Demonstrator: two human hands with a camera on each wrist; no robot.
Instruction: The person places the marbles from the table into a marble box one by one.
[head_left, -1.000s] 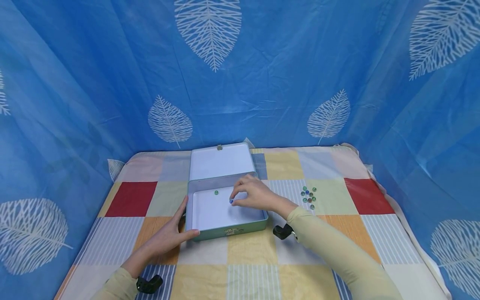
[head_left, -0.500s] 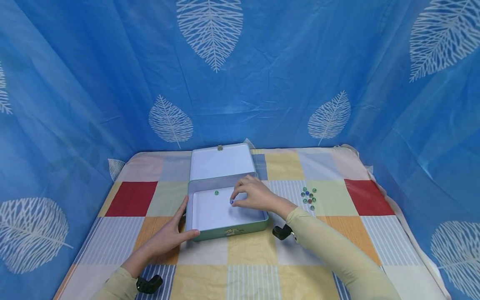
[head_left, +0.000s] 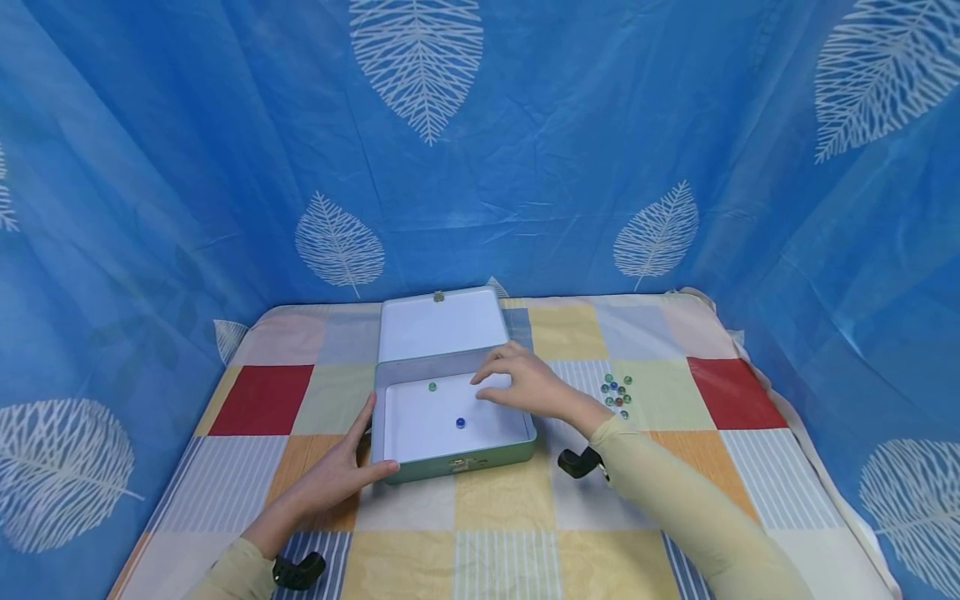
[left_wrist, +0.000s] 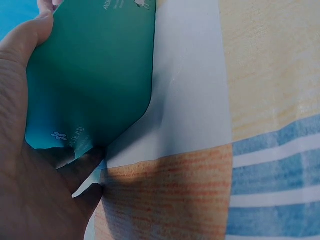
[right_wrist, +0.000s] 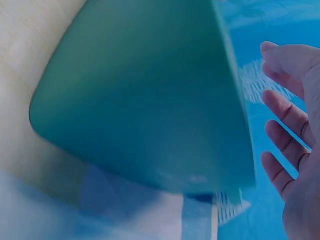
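A green tin box (head_left: 495,454) with a white inside stands with its lid (head_left: 442,325) laid back, away from the person. A blue marble (head_left: 461,423) and a green marble (head_left: 432,387) lie apart on its floor. My left hand (head_left: 347,467) rests against the box's front left corner, thumb at the front and fingers along the left side. In the left wrist view its fingers (left_wrist: 82,167) touch the green wall (left_wrist: 95,75). Above the right part of the box hovers my right hand (head_left: 528,385), thumb and fingers apart, holding nothing; the right wrist view also shows its fingers (right_wrist: 282,120) spread.
Several glass marbles (head_left: 617,390), mostly green with a blue and a reddish one, lie grouped on the cloth right of the box. A patchwork cloth (head_left: 510,550) covers the table. Blue curtains (head_left: 525,167) with leaf prints hang behind and at both sides.
My right hand has let go of the blue marble, which now lies on the box floor nearer the front. The hand has moved up and right, its fingers parted. My left hand stays put.
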